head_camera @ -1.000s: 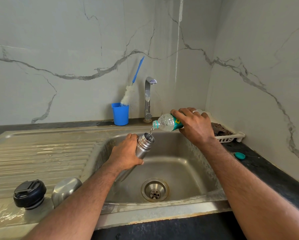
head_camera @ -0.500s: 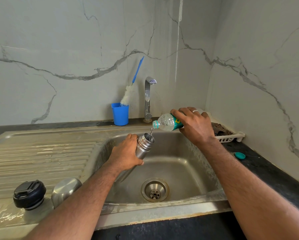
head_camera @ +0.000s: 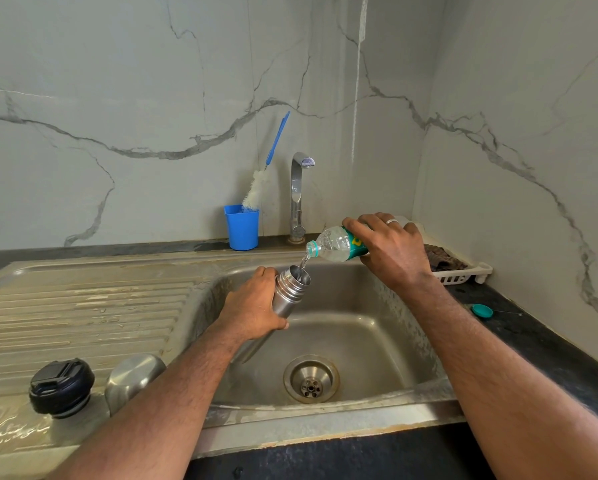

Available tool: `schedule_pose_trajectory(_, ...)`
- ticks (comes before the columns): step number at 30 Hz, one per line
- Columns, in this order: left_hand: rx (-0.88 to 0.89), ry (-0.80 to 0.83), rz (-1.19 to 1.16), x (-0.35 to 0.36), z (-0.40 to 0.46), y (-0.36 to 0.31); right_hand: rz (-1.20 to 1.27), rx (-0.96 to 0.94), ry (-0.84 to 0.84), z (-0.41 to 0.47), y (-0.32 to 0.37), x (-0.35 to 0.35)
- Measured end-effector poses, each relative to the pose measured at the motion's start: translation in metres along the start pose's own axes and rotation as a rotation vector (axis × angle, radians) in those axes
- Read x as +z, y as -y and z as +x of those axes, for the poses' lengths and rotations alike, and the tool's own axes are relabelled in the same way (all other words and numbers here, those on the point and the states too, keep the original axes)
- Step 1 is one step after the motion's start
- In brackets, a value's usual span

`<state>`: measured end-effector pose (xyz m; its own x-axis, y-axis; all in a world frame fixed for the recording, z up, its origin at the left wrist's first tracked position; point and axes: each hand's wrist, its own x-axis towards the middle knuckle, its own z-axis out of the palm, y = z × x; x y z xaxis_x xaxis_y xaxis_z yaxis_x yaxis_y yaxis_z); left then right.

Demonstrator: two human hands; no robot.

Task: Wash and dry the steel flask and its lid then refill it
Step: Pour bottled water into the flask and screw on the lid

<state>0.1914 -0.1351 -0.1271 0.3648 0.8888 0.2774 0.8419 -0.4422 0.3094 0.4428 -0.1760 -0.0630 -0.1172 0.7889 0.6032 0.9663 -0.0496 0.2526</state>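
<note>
Steel flask [head_camera: 288, 292] tilts over the sink [head_camera: 325, 415] in my clamped left hand [head_camera: 252, 308] so spills drain, while my right hand [head_camera: 392, 247] grips the pouring plastic bottle [head_camera: 335, 243]

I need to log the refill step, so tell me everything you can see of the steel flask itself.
The steel flask is a slim brushed-metal cylinder with a ridged, threaded neck and an open mouth; no lid is on it. The left hand grips its body, hiding the middle, and holds it tilted, mouth up and to the right, over the sink basin. Its lower end shows below the hand, near the basin wall; whether it touches is unclear. A thin stream of water from the plastic bottle in the right hand falls into its mouth.
</note>
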Motion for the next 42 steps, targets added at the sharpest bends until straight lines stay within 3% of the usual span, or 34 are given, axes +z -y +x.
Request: schedule_pose_trajectory(42,0.008,0.007,0.021,0.0004,-0.0011,-0.0008,0.004,-0.002,-0.004,0.0006,-0.0013,0.0019)
